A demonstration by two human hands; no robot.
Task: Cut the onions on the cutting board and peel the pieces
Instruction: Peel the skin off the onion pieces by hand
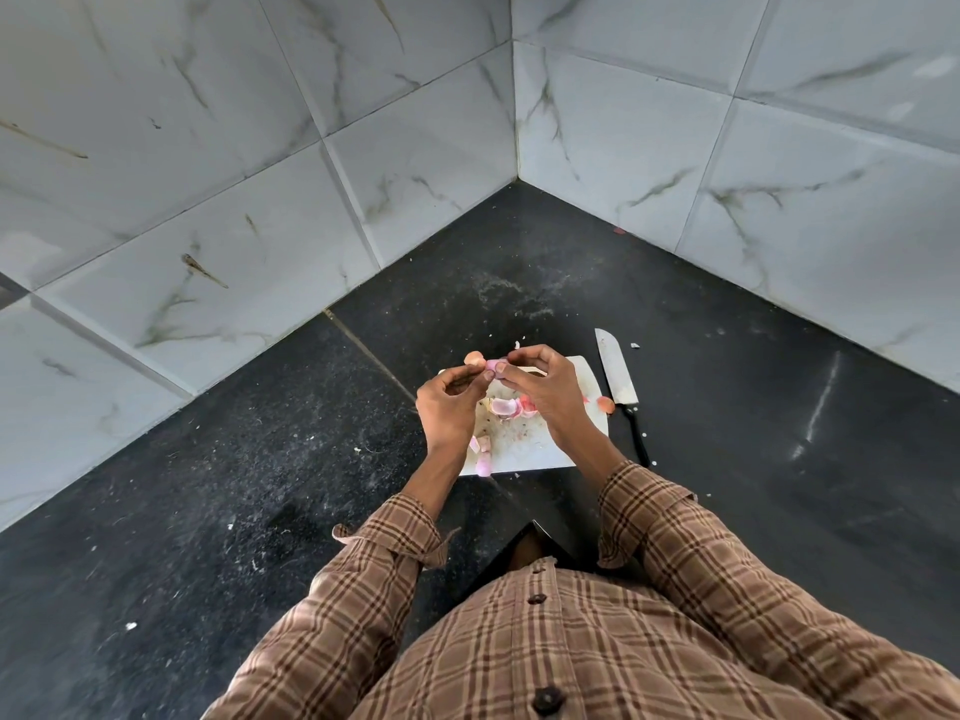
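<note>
You've got one onion piece (492,365) up in the air over the far edge of the cutting board (524,449), pinched between both hands. Left hand (448,405) fingers (487,375) curl round its near end; right hand (540,389) fingers close on the far side, looks like you're pulling skin off it.

More onion below: a peeled half (505,406) mid-board, small cut bits (482,445) near the left near corner, one piece (483,467) right at the near edge. Loose skin (605,404) sits off the board's right side, another scrap (474,358) just past the far left edge.

Risks, my read:
- Grip is fingertip-only on a small slick piece. Pull too hard and it likely pops out onto the desk.
- That edge piece could roll off if you bump the board.
- Knife (618,379) lies on the desk just right of the board, blade pointing far, handle near. Your right forearm passes close to it; a blind reach could catch the blade.

Desk (260,485) is dark speckled stone, littered with small white flecks and skin crumbs, a dusty smear beyond the board. It runs into a corner of pale marbled wall tiles (208,148).
</note>
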